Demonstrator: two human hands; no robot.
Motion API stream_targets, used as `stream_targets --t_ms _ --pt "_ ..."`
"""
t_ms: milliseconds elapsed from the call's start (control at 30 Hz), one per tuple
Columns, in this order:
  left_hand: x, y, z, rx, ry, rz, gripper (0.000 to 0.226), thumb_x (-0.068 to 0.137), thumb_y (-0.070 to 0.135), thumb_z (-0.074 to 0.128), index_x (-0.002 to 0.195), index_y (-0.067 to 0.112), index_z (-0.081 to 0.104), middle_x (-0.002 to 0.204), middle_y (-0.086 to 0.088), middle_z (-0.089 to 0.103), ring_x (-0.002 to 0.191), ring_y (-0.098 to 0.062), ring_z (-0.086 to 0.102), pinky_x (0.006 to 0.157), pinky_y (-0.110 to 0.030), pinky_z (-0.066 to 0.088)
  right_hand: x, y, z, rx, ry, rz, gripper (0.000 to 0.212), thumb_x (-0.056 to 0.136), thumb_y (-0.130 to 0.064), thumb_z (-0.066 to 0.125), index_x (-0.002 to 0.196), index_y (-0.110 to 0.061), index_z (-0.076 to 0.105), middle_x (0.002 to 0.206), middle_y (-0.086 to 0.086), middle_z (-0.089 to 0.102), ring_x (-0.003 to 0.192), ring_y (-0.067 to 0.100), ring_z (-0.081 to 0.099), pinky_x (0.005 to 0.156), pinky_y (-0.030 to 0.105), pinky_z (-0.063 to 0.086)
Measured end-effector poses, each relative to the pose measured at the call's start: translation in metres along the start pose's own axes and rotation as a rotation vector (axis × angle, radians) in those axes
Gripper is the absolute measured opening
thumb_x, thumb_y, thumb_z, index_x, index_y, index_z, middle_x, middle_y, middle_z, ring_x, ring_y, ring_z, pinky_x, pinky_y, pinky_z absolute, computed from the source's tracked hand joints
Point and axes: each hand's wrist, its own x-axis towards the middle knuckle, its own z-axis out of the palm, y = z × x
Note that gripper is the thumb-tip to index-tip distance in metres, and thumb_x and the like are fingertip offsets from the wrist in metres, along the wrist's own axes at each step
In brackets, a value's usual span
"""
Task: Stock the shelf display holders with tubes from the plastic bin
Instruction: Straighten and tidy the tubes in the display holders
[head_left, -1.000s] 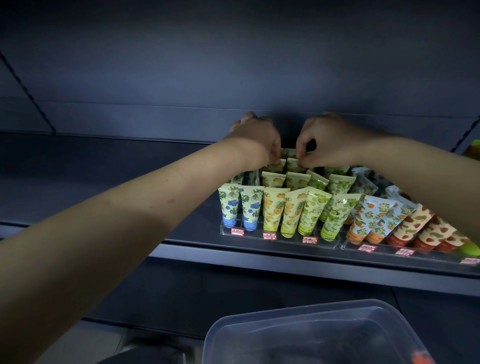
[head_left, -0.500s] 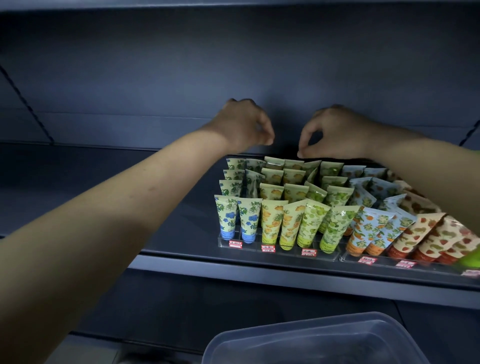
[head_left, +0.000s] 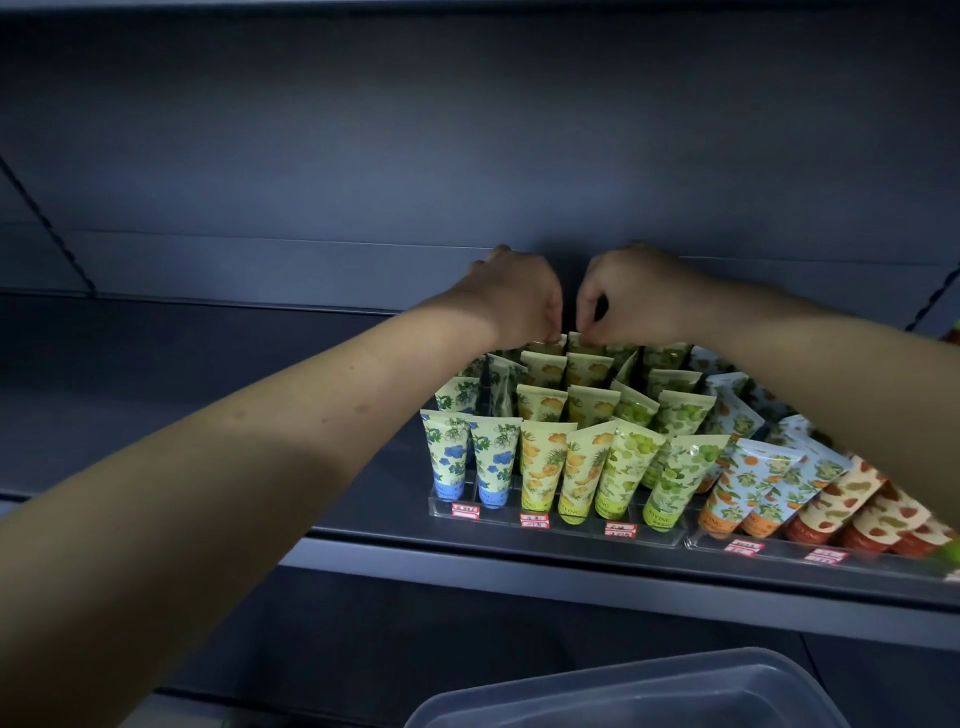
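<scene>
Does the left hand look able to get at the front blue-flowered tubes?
Likely yes: the left hand sits at the back row, and the blue-flowered tubes stand uncovered at the front left, nothing between.

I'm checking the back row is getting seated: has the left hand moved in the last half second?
Yes. The left hand has dropped: it hung clear above the back-row tubes, and now its fingertips reach their tops.

Side by side, the left hand (head_left: 519, 301) and right hand (head_left: 641, 296) pinch yellow fruit-printed plastic tubes (head_left: 582, 345) directly beneath them.
</scene>
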Motion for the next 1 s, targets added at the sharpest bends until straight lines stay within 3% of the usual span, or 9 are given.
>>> stream_targets --t_ms 167,267,400,567,800,1000 --pt "0.000 -0.001 0.000 -0.031 -0.008 0.004 0.012 0.087 0.029 0.066 0.093 0.022 0.073 0.113 0.000 0.063 0.122 -0.024 0.041 0.102 -0.039 0.038 0.000 0.000 -0.001 0.028 -0.018 0.000 0.021 0.073 -0.021 0.075 0.062 -0.033 0.062 0.087 -0.007 0.065 0.086 0.013 0.059 0.080 0.030 0.047" --pt "-0.008 -0.004 -0.007 -0.047 0.020 0.006 0.017 0.086 0.031 0.066 0.101 0.023 0.070 0.114 0.002 0.061 0.120 -0.021 0.041 0.099 -0.032 0.038 -0.002 -0.001 -0.005 0.065 -0.017 0.005 0.012 0.073 -0.023 0.077 0.069 -0.029 0.067 0.085 -0.009 0.063 0.087 0.013 0.058 0.076 0.028 0.044" --pt "-0.033 -0.018 -0.024 -0.090 0.070 0.023 0.009 0.086 0.033 0.065 0.094 0.030 0.069 0.116 0.004 0.057 0.120 -0.020 0.042 0.102 -0.039 0.037 -0.013 -0.010 -0.016 0.129 0.053 -0.031 0.008 0.074 -0.026 0.077 0.080 -0.022 0.072 0.085 -0.008 0.063 0.088 0.012 0.057 0.077 0.029 0.044" --pt "-0.069 -0.038 -0.034 -0.154 0.092 0.026 0.002 0.082 0.034 0.069 0.083 0.032 0.070 0.113 0.004 0.060 0.115 -0.019 0.049 0.103 -0.037 0.037 -0.028 -0.045 -0.020 0.184 0.031 -0.104 0.008 0.076 -0.030 0.075 0.079 -0.023 0.073 0.093 -0.008 0.064 0.092 0.011 0.058 0.085 0.033 0.048" --pt "-0.092 -0.050 -0.032 -0.228 0.075 -0.024 0.010 0.077 0.043 0.071 0.071 0.044 0.063 0.110 0.009 0.058 0.115 -0.016 0.047 0.105 -0.038 0.036 -0.026 -0.074 -0.004 0.071 -0.040 -0.098 0.012 0.074 -0.043 0.074 0.070 -0.033 0.068 0.102 -0.008 0.058 0.107 0.016 0.048 0.095 0.041 0.043" --pt "-0.097 -0.053 -0.024 -0.145 0.057 -0.027 0.006 0.081 0.040 0.069 0.079 0.037 0.065 0.112 0.007 0.057 0.115 -0.019 0.045 0.104 -0.038 0.033 -0.024 -0.080 -0.003 -0.025 -0.050 -0.064 0.015 0.073 -0.044 0.075 0.073 -0.031 0.068 0.103 -0.009 0.057 0.110 0.017 0.045 0.099 0.040 0.040"
